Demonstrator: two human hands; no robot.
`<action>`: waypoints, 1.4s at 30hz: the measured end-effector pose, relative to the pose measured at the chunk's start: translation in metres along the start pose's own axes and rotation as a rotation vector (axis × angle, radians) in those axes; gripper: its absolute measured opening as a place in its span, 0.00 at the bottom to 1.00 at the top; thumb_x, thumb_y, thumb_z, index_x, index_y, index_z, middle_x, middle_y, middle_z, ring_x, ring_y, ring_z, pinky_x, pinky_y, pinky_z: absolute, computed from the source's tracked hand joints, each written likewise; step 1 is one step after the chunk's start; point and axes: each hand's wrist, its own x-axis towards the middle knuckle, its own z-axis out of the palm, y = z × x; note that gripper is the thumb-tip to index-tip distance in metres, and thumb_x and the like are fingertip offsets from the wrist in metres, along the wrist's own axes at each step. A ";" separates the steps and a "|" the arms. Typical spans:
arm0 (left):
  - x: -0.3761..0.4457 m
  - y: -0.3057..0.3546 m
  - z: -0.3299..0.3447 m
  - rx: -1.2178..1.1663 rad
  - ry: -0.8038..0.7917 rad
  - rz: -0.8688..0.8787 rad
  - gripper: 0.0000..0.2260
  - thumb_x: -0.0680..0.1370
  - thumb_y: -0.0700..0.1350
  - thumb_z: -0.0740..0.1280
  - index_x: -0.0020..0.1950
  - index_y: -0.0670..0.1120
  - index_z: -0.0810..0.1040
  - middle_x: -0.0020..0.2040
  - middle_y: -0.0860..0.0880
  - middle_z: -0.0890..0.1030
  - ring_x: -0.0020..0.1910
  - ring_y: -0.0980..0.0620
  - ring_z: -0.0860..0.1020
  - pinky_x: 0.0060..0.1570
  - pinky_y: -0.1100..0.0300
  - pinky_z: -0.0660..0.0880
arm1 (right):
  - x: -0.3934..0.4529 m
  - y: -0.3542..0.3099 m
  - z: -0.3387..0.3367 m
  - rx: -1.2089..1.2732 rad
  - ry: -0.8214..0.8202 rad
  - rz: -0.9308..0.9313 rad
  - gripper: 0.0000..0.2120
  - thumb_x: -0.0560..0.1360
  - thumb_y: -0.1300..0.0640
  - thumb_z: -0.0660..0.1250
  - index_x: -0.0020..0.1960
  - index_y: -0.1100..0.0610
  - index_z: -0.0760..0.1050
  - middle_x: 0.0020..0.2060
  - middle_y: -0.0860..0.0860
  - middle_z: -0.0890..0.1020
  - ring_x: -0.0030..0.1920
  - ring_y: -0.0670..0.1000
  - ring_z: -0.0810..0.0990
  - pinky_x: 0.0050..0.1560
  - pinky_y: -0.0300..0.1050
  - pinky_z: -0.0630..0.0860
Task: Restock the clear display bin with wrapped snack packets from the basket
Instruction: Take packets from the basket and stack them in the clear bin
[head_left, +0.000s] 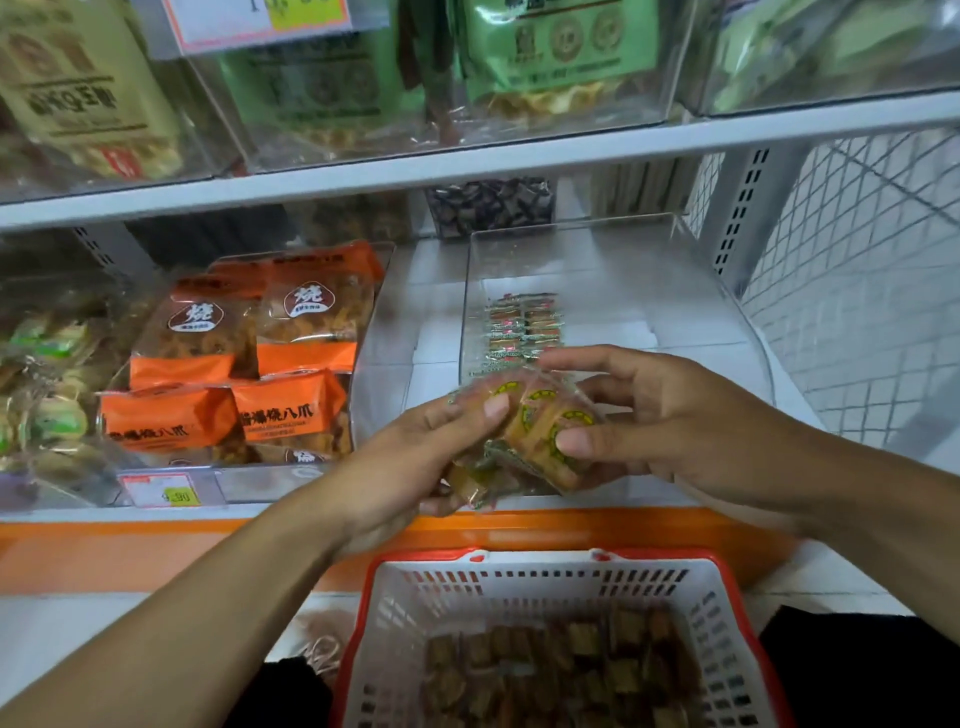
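Both hands hold a bunch of clear-wrapped brown snack packets (524, 436) with green and yellow print, in front of the shelf edge. My left hand (415, 457) grips the bunch from the left, thumb on top. My right hand (649, 421) pinches it from the right, thumb pressing a packet. Just behind stands the clear display bin (623, 249), with a small stack of packets (524, 327) lying at its back left. Below, the white basket with a red rim (550, 577) holds several more brown packets (561, 670).
Orange snack bags (260, 364) fill the bin to the left, with a price tag (174, 491) on its front. A shelf board (467, 156) with more bins hangs above. A wire mesh panel (857, 270) closes the right side. An orange shelf edge (156, 545) runs below.
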 end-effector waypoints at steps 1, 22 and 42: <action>0.001 -0.001 0.001 0.032 0.017 -0.003 0.17 0.74 0.64 0.69 0.55 0.56 0.85 0.37 0.49 0.82 0.28 0.54 0.72 0.21 0.67 0.58 | 0.000 -0.001 0.000 -0.002 -0.027 0.014 0.33 0.65 0.62 0.77 0.68 0.47 0.77 0.59 0.55 0.82 0.57 0.57 0.85 0.50 0.54 0.84; 0.006 0.000 0.014 0.016 0.140 0.133 0.22 0.77 0.64 0.68 0.56 0.47 0.86 0.47 0.40 0.82 0.35 0.44 0.71 0.31 0.61 0.61 | 0.004 -0.013 -0.014 0.130 -0.159 0.087 0.35 0.67 0.71 0.75 0.68 0.46 0.75 0.63 0.61 0.80 0.61 0.63 0.82 0.60 0.61 0.79; 0.040 0.013 0.044 -0.155 0.708 0.158 0.23 0.82 0.58 0.63 0.32 0.51 0.86 0.28 0.46 0.82 0.22 0.53 0.73 0.20 0.63 0.66 | 0.051 -0.018 -0.046 -0.389 0.430 -0.112 0.27 0.65 0.59 0.82 0.57 0.49 0.73 0.52 0.47 0.84 0.50 0.45 0.84 0.54 0.40 0.80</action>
